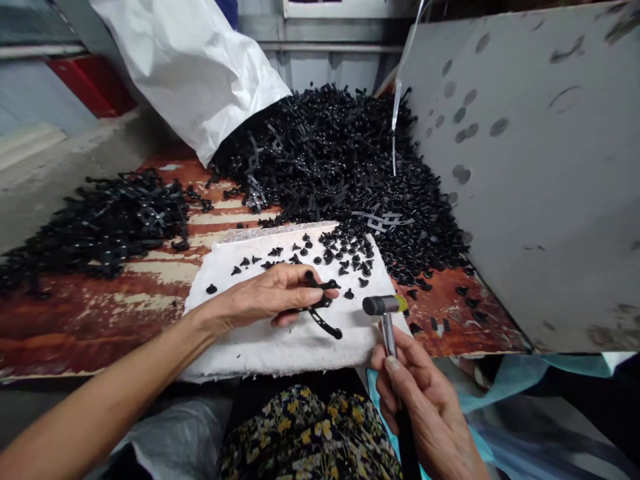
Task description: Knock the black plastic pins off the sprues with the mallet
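My left hand (285, 293) is closed on a small black plastic part with curved, perforated arms (325, 323), held above the white cloth (240, 347). Its inner portion is hidden by my fingers. In my right hand (420, 387) is a small mallet (384, 305) with a black face, a yellow face and a metal neck. Its head points up, just right of the black part and apart from it. Many little black stud-like pieces (349, 293) lie scattered over the far half of the cloth.
A large heap of black parts (320, 147) covers the back of the worn red-brown table (150, 287). A smaller pile (135, 220) lies at left. A white sack (200, 73) hangs over the heap, and a grey spotted panel (540, 187) stands at right.
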Demonstrator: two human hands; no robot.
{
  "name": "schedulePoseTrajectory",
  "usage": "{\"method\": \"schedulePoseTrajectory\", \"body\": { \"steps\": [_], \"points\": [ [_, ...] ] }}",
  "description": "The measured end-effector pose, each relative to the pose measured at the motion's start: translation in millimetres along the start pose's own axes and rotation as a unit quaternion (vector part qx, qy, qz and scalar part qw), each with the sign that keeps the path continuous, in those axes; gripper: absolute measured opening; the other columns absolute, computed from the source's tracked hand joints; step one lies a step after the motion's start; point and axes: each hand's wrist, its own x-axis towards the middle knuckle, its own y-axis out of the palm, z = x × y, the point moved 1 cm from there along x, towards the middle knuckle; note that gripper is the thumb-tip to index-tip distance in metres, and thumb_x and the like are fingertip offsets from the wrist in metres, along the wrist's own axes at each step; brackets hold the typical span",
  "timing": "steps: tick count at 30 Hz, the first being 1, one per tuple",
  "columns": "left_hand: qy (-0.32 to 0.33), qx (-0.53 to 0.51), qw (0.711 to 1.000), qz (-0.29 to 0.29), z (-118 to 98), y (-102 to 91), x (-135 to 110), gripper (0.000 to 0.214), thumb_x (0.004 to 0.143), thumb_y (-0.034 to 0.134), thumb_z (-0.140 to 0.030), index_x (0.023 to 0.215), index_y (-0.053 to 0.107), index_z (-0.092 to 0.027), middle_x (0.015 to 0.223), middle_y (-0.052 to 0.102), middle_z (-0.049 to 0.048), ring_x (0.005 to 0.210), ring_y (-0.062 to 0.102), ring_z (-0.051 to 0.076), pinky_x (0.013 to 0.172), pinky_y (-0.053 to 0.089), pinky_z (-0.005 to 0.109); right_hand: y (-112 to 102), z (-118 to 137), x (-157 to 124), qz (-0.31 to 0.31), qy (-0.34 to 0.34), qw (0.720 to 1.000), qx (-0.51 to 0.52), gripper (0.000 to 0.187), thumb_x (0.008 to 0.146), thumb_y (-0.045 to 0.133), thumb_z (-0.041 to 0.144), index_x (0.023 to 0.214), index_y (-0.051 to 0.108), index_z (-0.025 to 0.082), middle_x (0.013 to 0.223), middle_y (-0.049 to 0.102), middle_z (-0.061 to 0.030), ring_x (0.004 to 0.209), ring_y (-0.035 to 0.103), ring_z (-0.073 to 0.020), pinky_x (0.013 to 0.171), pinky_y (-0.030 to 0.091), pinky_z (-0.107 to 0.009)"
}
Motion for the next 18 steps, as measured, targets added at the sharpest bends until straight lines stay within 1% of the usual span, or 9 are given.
{"method": "schedulePoseTrajectory", "body": {
  "steps": [2, 4, 6, 7, 8, 10, 13, 15, 18],
  "points": [
    [0.01, -0.006, 1.0, 0.019, -0.2, 6.5, 11.6, 0.031, 0.084, 0.064, -0.043, 0.096, 0.06, -0.015, 0.099, 0.066, 0.0073, 0.043, 0.041, 0.001, 0.038, 0.027, 0.018, -1.5, -0.5, 1.0, 0.007, -0.009, 1.0, -0.005, 0.04, 0.079, 0.073, 0.046, 0.113, 0.063, 0.027, 0.081, 0.058, 0.0013, 0.047, 0.04, -0.0054, 0.034, 0.036, -0.013],
    [0.012, 0.002, 0.999, 0.03, 0.0, 13.2, 20.4, 0.033, 0.084, 0.063, -0.045, 0.098, 0.06, -0.015, 0.082, 0.063, 0.0015, 0.042, 0.039, 0.002, 0.039, 0.028, 0.018, -4.8, -1.0, 2.7, 0.008, -0.019, 1.0, -0.005, 0.038, 0.081, 0.072, 0.046, 0.113, 0.064, 0.028, 0.082, 0.057, 0.0011, 0.048, 0.041, -0.0055, 0.034, 0.037, -0.014],
    [0.011, 0.026, 0.999, 0.038, 1.7, 19.7, 23.7, 0.038, 0.085, 0.062, -0.048, 0.105, 0.06, -0.016, 0.066, 0.053, -0.0051, 0.042, 0.037, 0.003, 0.039, 0.028, 0.018, -9.2, -2.2, 5.1, 0.004, -0.02, 1.0, 0.002, 0.039, 0.081, 0.072, 0.046, 0.114, 0.063, 0.028, 0.082, 0.057, 0.0014, 0.047, 0.041, -0.0056, 0.034, 0.037, -0.014],
    [0.011, 0.044, 0.998, 0.041, 3.3, 22.6, 22.6, 0.04, 0.086, 0.06, -0.049, 0.108, 0.06, -0.016, 0.061, 0.048, -0.007, 0.043, 0.036, 0.004, 0.04, 0.028, 0.017, -11.5, -3.1, 6.3, 0.003, -0.017, 1.0, 0.004, 0.039, 0.081, 0.072, 0.046, 0.115, 0.063, 0.029, 0.081, 0.057, 0.0015, 0.047, 0.041, -0.0057, 0.034, 0.037, -0.015],
    [0.01, 0.061, 0.997, 0.042, 5.0, 25.0, 19.9, 0.041, 0.086, 0.059, -0.049, 0.109, 0.061, -0.015, 0.059, 0.045, -0.0078, 0.044, 0.035, 0.004, 0.04, 0.027, 0.017, -13.7, -4.0, 7.4, 0.005, -0.012, 1.0, 0.005, 0.04, 0.081, 0.072, 0.046, 0.116, 0.062, 0.029, 0.08, 0.057, 0.0015, 0.047, 0.041, -0.0058, 0.035, 0.037, -0.015],
    [0.001, 0.077, 0.996, 0.042, 8.3, 28.0, 11.0, 0.042, 0.087, 0.058, -0.05, 0.111, 0.061, -0.015, 0.06, 0.045, -0.0075, 0.045, 0.034, 0.004, 0.041, 0.026, 0.017, -16.9, -5.4, 8.8, 0.007, -0.003, 1.0, 0.004, 0.04, 0.081, 0.072, 0.046, 0.116, 0.062, 0.028, 0.08, 0.058, 0.0011, 0.047, 0.041, -0.0061, 0.035, 0.038, -0.015],
    [-0.036, 0.052, 0.997, 0.037, 8.6, 27.2, -0.5, 0.045, 0.087, 0.058, -0.051, 0.115, 0.06, -0.015, 0.06, 0.046, -0.0071, 0.043, 0.032, 0.004, 0.04, 0.024, 0.018, -16.2, -4.5, 8.5, -0.011, -0.003, 1.0, 0.009, 0.039, 0.08, 0.073, 0.045, 0.113, 0.063, 0.027, 0.081, 0.058, 0.0008, 0.047, 0.041, -0.0061, 0.034, 0.036, -0.015],
    [-0.036, 0.049, 0.998, 0.022, 5.2, 23.9, 0.1, 0.045, 0.088, 0.058, -0.051, 0.115, 0.06, -0.015, 0.057, 0.045, -0.0073, 0.043, 0.033, 0.004, 0.041, 0.024, 0.018, -12.0, -2.2, 6.9, -0.026, -0.005, 1.0, 0.015, 0.041, 0.079, 0.074, 0.045, 0.114, 0.062, 0.027, 0.081, 0.058, 0.001, 0.047, 0.04, -0.006, 0.034, 0.035, -0.014],
    [-0.006, 0.059, 0.998, 0.001, 0.6, 18.1, 11.9, 0.044, 0.087, 0.058, -0.05, 0.112, 0.061, -0.015, 0.056, 0.046, -0.0068, 0.043, 0.035, 0.005, 0.04, 0.026, 0.018, -4.6, 1.2, 3.4, -0.033, 0.0, 0.999, 0.013, 0.042, 0.079, 0.074, 0.044, 0.115, 0.063, 0.027, 0.08, 0.059, 0.0011, 0.048, 0.04, -0.0059, 0.035, 0.035, -0.014]
  ]
}}
